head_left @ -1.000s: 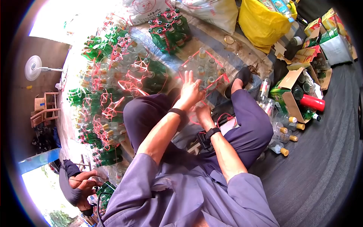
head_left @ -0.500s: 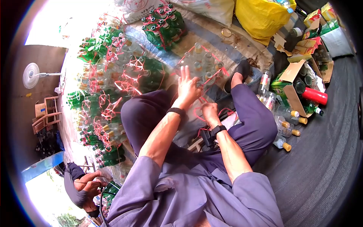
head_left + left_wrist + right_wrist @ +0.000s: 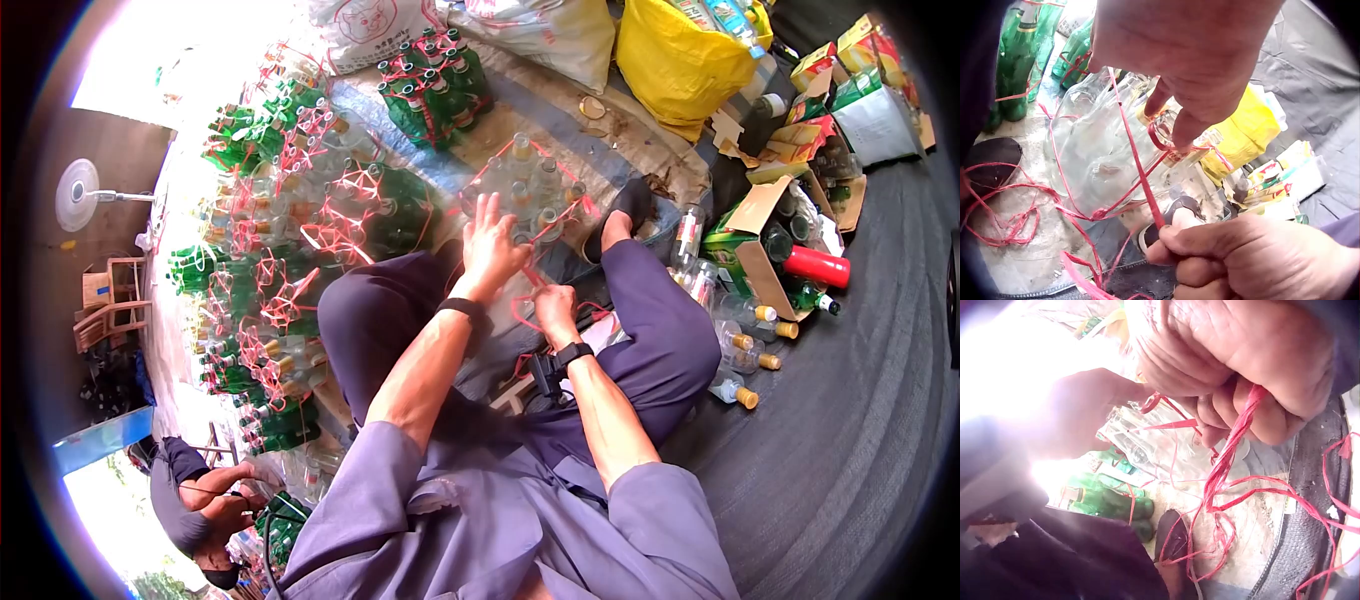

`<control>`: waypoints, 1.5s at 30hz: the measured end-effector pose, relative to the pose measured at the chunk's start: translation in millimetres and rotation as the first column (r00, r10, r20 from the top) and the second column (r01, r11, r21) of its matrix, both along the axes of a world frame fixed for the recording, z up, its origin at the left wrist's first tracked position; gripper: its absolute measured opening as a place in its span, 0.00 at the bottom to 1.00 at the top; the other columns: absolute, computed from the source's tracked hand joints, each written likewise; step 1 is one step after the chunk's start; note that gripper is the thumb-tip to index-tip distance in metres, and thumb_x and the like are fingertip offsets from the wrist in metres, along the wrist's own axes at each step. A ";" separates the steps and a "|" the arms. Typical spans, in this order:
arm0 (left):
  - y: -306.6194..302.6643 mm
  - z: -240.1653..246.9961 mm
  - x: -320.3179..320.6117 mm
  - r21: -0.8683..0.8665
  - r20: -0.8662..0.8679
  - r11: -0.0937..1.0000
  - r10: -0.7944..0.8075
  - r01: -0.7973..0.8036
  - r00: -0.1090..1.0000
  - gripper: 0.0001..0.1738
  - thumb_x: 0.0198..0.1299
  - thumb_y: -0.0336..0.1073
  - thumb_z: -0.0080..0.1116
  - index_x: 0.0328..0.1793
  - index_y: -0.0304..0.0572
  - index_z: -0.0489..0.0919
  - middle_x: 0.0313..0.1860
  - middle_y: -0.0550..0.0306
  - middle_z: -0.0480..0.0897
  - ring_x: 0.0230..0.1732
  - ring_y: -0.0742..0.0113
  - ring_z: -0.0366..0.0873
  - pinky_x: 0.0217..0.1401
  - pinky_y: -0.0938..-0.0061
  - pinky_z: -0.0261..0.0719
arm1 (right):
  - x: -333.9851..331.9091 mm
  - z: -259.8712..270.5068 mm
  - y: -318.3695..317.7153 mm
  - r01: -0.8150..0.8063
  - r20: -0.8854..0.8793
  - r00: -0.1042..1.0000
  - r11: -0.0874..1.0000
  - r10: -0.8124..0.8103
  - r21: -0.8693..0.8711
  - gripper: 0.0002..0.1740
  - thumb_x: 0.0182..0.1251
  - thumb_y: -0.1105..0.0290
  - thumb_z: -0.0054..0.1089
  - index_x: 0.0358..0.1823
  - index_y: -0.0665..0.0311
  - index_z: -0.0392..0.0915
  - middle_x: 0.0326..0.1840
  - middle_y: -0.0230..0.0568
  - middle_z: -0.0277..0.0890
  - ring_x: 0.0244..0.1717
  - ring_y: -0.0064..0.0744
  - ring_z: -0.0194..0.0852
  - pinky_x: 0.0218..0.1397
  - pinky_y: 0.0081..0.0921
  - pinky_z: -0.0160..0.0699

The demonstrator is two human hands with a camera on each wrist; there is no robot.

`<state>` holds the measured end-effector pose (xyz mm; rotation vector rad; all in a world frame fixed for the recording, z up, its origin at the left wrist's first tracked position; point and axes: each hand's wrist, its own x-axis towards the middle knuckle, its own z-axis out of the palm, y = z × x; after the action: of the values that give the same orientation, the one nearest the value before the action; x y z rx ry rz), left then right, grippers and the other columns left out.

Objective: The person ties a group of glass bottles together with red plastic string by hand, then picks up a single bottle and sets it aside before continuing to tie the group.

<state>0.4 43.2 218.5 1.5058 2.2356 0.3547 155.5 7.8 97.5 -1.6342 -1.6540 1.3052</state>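
Observation:
A bundle of clear glass bottles [image 3: 545, 185] stands between the person's feet, with red plastic string [image 3: 1139, 169] running around it. Over the near bottle necks is the left hand [image 3: 488, 258], two fingers stretched out away from the body. In the left wrist view its thumb and a finger reach down on either side of a red string loop [image 3: 1155, 135] at a bottle neck. Nearer the lap, the right hand [image 3: 555, 310] is curled tightly round the string and pinches it; a strand stretches from there up beside the left hand. Loose string trails below the right fist [image 3: 1241, 369].
Green and clear bottles [image 3: 380, 210] tied with red string crowd the left side. Another green bundle [image 3: 435, 90] stands ahead, near a yellow bag [image 3: 680, 60]. Loose gold-capped bottles [image 3: 735, 390] and an open carton [image 3: 755, 210] lie right. Another person [image 3: 200, 500] crouches at lower left.
The right hand has drawn back a little from the left hand, with a string loop showing between them. The left hand keeps its place over the bottle necks; the head view has shifted slightly.

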 end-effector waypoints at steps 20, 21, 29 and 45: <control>-16.4 -37.3 16.7 -0.071 0.693 0.857 0.411 -0.511 0.592 0.62 0.54 0.36 0.73 0.82 0.38 0.35 0.44 0.45 0.80 0.43 0.59 0.82 0.50 0.62 0.83 | -4.6 34.2 13.0 0.125 0.094 0.989 0.987 -0.115 -0.097 0.16 0.57 0.65 0.55 0.23 0.73 0.80 0.22 0.64 0.75 0.25 0.58 0.80 0.32 0.46 0.73; -16.2 -37.7 18.9 -0.068 0.740 0.838 0.406 -0.542 0.536 0.61 0.56 0.34 0.71 0.81 0.38 0.34 0.42 0.46 0.81 0.39 0.60 0.83 0.47 0.64 0.84 | -5.9 34.1 13.4 0.126 0.088 0.989 0.989 -0.119 -0.080 0.16 0.56 0.65 0.55 0.23 0.73 0.80 0.22 0.64 0.75 0.26 0.58 0.80 0.32 0.46 0.73; -16.9 -52.4 30.9 -0.241 0.910 0.690 0.406 -0.682 0.089 0.40 0.60 0.37 0.68 0.69 0.38 0.54 0.42 0.45 0.80 0.36 0.60 0.83 0.42 0.64 0.85 | -6.9 28.6 14.3 0.149 0.060 0.988 0.984 -0.144 -0.100 0.17 0.56 0.65 0.55 0.21 0.74 0.79 0.21 0.64 0.74 0.24 0.57 0.79 0.31 0.46 0.73; -19.1 -40.7 38.0 -0.315 0.942 0.739 0.319 -0.595 -0.103 0.27 0.71 0.49 0.54 0.65 0.35 0.67 0.32 0.54 0.76 0.30 0.61 0.82 0.32 0.70 0.83 | -8.4 30.8 18.6 0.170 -0.044 0.982 0.965 -0.182 -0.202 0.15 0.61 0.68 0.60 0.20 0.72 0.79 0.14 0.34 0.70 0.18 0.23 0.65 0.23 0.32 0.63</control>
<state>38.3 24.1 177.9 0.0442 1.3343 1.4038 147.1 26.4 128.3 -1.7891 -1.3441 1.4506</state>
